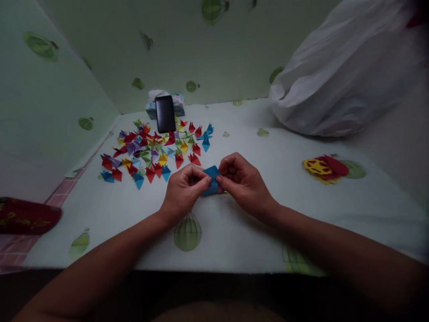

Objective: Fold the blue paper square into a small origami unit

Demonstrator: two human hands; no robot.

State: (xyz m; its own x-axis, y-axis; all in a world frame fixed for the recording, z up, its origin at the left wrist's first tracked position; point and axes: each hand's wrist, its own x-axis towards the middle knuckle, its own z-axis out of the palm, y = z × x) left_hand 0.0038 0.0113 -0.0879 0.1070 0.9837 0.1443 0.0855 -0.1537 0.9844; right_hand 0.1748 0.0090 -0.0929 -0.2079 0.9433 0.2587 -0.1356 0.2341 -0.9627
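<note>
Together, the left hand [183, 190] and right hand [241, 179] pinch a plain, unlettered blue paper piece [211, 179].

Both forearms are bare from the near edge of the view up to the wrists, with no sleeve or cuff showing. The left hand [183, 190] and the right hand [244, 181] are bare too: no gloves, and, as far as the dim light lets one tell, no ring, watch or bracelet. The fingernails look short and unpainted.
</note>
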